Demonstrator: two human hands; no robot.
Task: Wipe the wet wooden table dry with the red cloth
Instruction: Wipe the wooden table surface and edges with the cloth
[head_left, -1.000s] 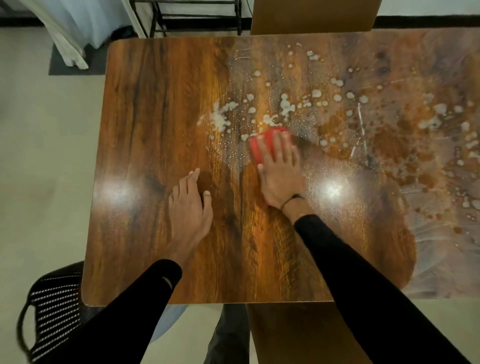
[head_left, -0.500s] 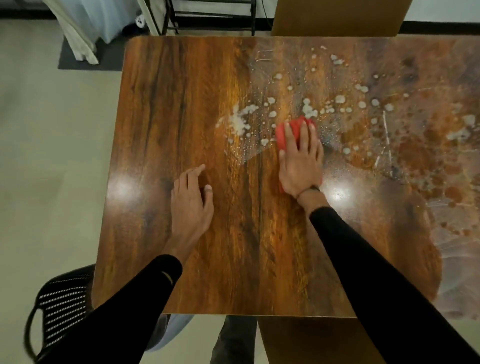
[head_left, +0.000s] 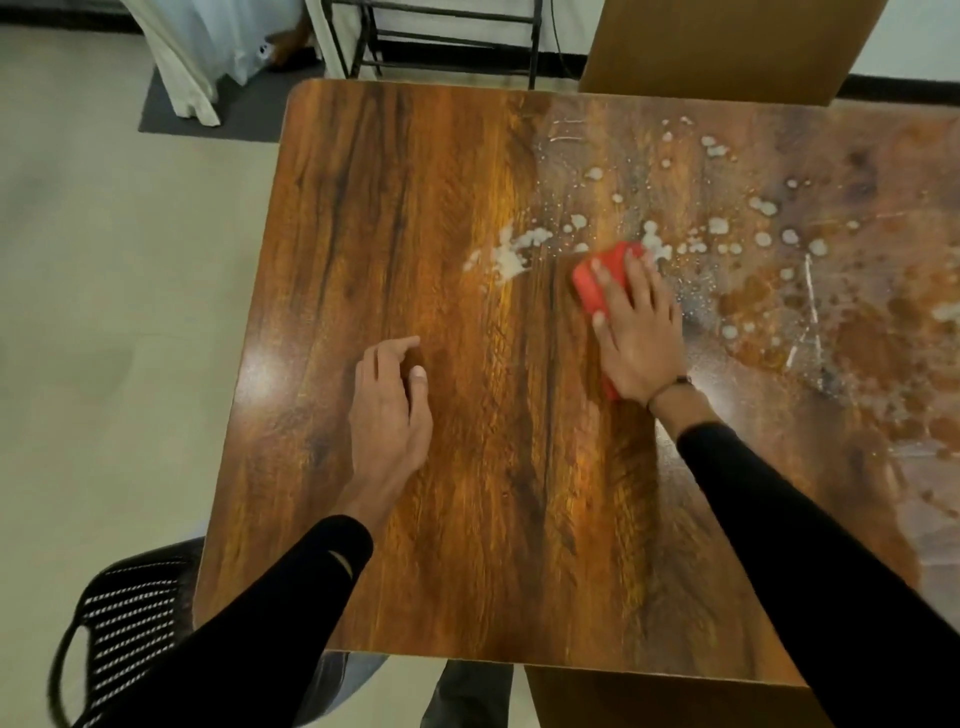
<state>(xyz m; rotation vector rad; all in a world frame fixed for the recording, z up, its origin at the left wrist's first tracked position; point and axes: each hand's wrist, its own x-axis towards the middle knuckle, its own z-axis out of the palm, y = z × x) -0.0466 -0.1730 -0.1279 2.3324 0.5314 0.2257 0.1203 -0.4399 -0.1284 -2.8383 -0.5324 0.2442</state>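
Pressing down with flat, spread fingers, the right hand (head_left: 636, 332) holds the red cloth (head_left: 597, 283) against the wooden table (head_left: 467, 519) just right of the frame's centre; the folded cloth shows beyond the fingertips and again as a sliver at the wrist. The left hand (head_left: 389, 410) rests on the wood at centre-left, fingers loosely bent and holding nothing. From this head view the job looks well short of finished: the left and lower parts of the table read dry and glossy, while whitish droplets (head_left: 717, 226) and a larger splash (head_left: 511, 254) lie around the cloth's far edge, and smeared wet patches (head_left: 883, 312) spread across the right side. The cloth itself looks thick, compact and evenly red; whether it is soaked I cannot tell.
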